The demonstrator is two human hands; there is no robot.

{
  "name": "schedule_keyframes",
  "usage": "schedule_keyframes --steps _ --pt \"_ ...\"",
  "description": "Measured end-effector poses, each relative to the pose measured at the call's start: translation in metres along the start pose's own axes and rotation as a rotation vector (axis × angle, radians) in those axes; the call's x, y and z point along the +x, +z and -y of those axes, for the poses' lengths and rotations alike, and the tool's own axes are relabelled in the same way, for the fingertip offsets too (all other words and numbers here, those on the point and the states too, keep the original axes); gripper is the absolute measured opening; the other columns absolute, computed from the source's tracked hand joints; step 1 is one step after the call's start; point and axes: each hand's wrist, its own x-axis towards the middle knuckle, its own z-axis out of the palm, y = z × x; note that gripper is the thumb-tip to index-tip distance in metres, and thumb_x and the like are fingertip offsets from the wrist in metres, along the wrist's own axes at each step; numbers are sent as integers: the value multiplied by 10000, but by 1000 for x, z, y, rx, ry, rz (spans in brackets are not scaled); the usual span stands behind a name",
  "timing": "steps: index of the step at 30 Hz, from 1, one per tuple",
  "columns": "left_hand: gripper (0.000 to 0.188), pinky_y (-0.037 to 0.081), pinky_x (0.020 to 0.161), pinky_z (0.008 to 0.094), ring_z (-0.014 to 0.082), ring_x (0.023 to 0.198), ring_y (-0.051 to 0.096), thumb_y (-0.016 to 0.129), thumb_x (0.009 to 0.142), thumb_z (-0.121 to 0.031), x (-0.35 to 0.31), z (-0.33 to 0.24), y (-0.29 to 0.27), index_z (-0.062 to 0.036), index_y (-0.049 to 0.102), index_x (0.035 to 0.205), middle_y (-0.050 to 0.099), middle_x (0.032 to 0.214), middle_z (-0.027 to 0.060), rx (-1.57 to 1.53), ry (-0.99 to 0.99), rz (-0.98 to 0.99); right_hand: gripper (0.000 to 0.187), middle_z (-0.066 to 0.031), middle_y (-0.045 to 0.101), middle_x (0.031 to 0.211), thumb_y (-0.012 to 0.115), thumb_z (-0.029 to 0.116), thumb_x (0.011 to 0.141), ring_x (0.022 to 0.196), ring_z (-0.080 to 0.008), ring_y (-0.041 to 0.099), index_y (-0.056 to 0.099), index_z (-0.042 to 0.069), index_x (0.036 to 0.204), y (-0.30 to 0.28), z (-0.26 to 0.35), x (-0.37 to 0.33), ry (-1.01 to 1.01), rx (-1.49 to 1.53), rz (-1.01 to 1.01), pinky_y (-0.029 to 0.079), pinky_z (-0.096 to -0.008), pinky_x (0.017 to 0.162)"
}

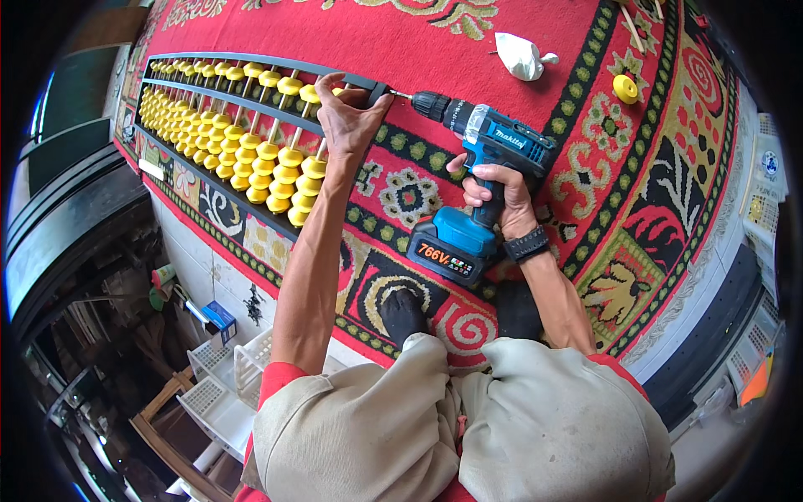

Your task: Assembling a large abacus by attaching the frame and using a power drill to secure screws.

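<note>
A large abacus (251,71) with a dark grey frame and many yellow beads lies on a red patterned carpet (418,42). My left hand (350,117) presses down on the frame's near right end. In my right hand (499,197) is a blue and black cordless drill (481,167), gripped by its handle. The drill's bit touches the end of the frame beside my left fingers. A black watch sits on my right wrist.
A white plastic bag (520,56) and a loose yellow bead (625,87) lie on the carpet at the upper right. My knees in beige trousers fill the bottom. White plastic baskets (219,381) and a small blue box (221,318) sit on the floor at lower left.
</note>
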Motion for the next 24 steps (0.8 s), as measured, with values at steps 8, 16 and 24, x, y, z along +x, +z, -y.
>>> schedule_keyframes --steps 8,16,24 --pt "768 553 752 328 252 775 704 865 663 -189 1 5 2 -1 363 1213 718 850 168 -27 16 -7 306 -86 646 923 646 133 795 525 -53 467 599 -37 1046 -4 0 1 -73 -33 -32 433 -235 541" --pt "760 553 717 320 246 740 701 852 673 -179 1 3 2 -1 351 1216 714 823 159 15 9 1 375 -65 545 800 618 142 813 511 -51 437 555 -65 1119 12 -2 -2 -90 -32 -70 416 -223 544" --pt "698 541 681 335 261 703 695 808 714 -185 1 5 8 4 347 1204 699 768 141 46 54 -8 427 19 460 579 611 176 812 510 -63 424 556 -85 1145 9 -19 -3 -88 11 -9 399 -230 563"
